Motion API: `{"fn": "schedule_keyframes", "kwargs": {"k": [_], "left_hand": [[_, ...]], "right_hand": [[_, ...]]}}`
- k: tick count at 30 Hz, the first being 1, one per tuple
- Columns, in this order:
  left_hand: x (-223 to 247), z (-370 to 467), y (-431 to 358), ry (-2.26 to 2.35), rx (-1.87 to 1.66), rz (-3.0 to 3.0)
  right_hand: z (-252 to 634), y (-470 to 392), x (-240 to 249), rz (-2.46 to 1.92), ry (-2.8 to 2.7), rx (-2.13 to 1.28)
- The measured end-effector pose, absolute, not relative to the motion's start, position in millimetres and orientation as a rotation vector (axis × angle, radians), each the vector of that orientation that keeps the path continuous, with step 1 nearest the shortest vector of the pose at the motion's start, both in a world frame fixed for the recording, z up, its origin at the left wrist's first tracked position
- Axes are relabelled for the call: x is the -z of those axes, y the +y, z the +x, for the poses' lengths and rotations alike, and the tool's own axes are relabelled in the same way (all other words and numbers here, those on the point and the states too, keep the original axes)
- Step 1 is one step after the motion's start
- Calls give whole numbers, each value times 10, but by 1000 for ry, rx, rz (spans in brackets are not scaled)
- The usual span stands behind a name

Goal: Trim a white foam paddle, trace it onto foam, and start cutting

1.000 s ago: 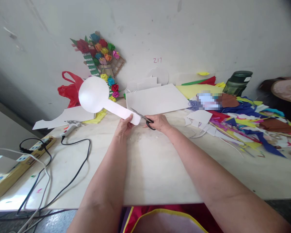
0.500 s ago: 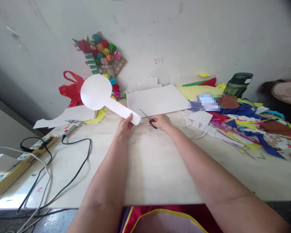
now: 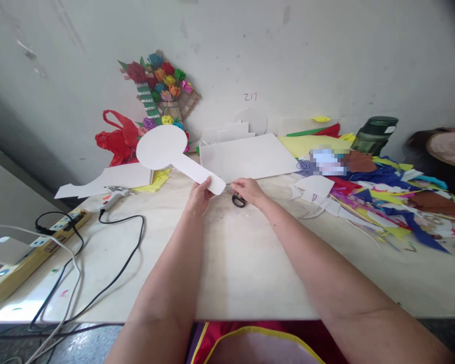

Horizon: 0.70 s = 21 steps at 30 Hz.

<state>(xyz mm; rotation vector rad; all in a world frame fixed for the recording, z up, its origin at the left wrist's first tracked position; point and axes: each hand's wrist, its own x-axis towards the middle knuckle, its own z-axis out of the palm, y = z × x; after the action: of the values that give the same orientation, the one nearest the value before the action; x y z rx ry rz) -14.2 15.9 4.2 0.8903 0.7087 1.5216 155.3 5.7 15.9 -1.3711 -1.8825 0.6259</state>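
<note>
Over the table [image 3: 227, 273], arms [image 3: 174, 258] outstretched, hands [image 3: 199, 198] close

matt paper cutout [image 3: 162, 147], smooth plastic scissor handles [image 3: 234, 202]

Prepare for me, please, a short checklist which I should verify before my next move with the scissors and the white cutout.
1. Left hand grips the white cutout near its handle's end: ok.
2. Right hand holds the scissors: ok, a black handle loop shows below the fingers.
3. Scissors' blades pointing safely: cannot tell, I cannot make them out.
4. Fingers of the two hands apart: ok, a gap shows between them.
5. Black cable away from both hands: ok, it lies to their left.
</note>
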Motion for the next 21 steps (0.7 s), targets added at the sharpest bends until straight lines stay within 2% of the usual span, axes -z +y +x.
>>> {"fn": "schedule_keyframes", "kwargs": {"k": [3, 5, 14, 18, 21], "left_hand": [[-63, -95, 122, 673, -1460, 989], [-75, -66, 99, 642, -1438, 1031], [-112, -94, 58, 495, -1321, 1086], [-104, -89, 70, 506, -1401, 1105], [-107, -47, 113, 577, -1507, 1111]], "right_hand": [[1471, 50, -138, -1188, -1665, -1145], [1419, 35, -123, -1107, -1532, -1333], [1423, 43, -150, -872, -1008, -1766], [1457, 45, -183, -810, -923, -2010], [1450, 3, -221, -836, -971, -2067]]}}
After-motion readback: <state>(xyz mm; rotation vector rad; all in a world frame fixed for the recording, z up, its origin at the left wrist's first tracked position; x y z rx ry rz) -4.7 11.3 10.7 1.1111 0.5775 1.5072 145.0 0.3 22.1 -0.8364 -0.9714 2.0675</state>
